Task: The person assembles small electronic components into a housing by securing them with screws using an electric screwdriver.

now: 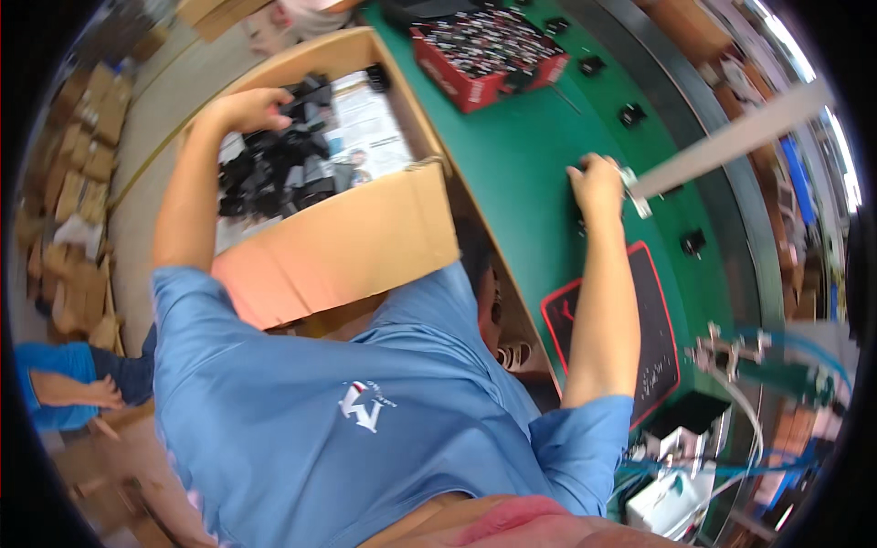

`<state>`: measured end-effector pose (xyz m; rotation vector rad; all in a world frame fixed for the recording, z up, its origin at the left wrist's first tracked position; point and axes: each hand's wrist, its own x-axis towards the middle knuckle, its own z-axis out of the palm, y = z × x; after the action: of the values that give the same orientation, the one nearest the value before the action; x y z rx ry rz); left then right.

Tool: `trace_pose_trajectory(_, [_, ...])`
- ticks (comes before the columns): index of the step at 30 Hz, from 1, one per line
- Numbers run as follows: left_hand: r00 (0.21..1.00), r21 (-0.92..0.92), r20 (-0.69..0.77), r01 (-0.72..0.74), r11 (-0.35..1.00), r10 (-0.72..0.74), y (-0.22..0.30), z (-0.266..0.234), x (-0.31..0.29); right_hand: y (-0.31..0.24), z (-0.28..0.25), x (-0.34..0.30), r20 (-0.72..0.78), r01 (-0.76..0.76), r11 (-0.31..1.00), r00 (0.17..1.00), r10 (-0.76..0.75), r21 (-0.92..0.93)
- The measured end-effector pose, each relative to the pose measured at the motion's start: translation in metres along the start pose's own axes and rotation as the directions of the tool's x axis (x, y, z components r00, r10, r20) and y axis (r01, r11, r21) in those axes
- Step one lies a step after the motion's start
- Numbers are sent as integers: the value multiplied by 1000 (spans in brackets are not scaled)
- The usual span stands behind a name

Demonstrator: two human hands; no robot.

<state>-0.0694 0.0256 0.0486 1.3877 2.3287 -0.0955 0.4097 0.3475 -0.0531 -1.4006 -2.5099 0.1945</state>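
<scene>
The blue shirt (365, 393) lies nearest; beyond it, a box (352, 242) holds heaped black parts (297, 178). They look light, stiff and fairly smooth, best pinched across their edges. The left hand (247, 110) is at the heap, fingers parted and loosely curled, contact unclear. The right hand (599, 190) bends its fingers low over the table (512, 155); whether they grasp anything, I cannot tell.

Bright light fills the scene, with white strip lights (787, 44) glaring far right of the hands (600, 190). Shadow darkens the gap between them, below the counter (512, 151). Fine details blur; fisheye distortion bends the edges.
</scene>
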Motion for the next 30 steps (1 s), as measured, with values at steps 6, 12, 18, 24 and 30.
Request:
trace_pose_trajectory(6, [997,-67,-80,-29,997,23,-10,9,19,-13,-2,-1,-50,1,1000,999,0,11])
trace_pose_trajectory(12, [902,29,-383,-204,979,199,31,56,134,-8,-14,-8,-125,8,963,992,27,269])
trace_pose_trajectory(18, [864,-9,-498,89,996,-82,71,101,190,1,-10,-27,-277,122,970,959,-62,208])
trace_pose_trajectory(24, [868,-51,-496,11,999,-35,63,93,185,-2,-22,-37,-171,-18,937,982,82,349])
trace_pose_trajectory(30, [766,-143,-624,-309,940,157,86,50,77,3,-31,-39,-325,48,885,938,119,463])
